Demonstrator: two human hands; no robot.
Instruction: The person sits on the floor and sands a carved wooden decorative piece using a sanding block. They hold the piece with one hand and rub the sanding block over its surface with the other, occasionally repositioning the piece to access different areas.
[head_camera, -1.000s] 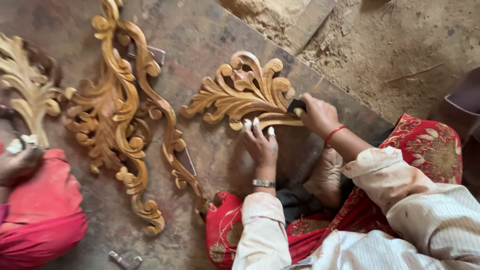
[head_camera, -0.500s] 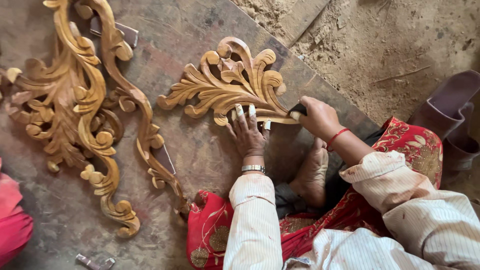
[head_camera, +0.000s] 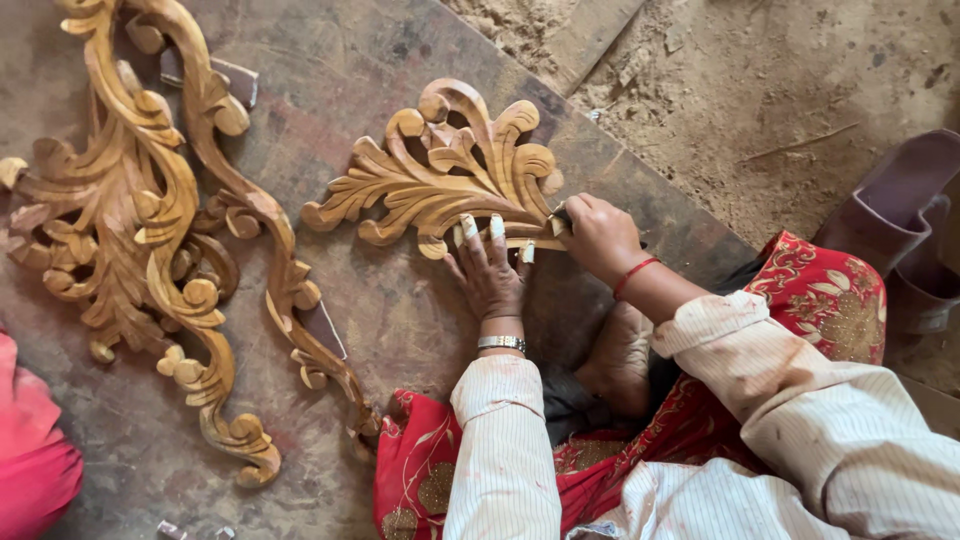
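Dusty board (head_camera: 400, 310): right hand (head_camera: 592, 235) mostly hides dark pad (head_camera: 559, 212) against carving (head_camera: 440, 175).

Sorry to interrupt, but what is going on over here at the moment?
A person sits on the ground at a flat board. Their left hand presses down on the near edge of a small carved wooden leaf ornament, fingertips taped. Their right hand grips a small dark piece against the ornament's right end. A longer carved scroll piece lies to the left on the same board.
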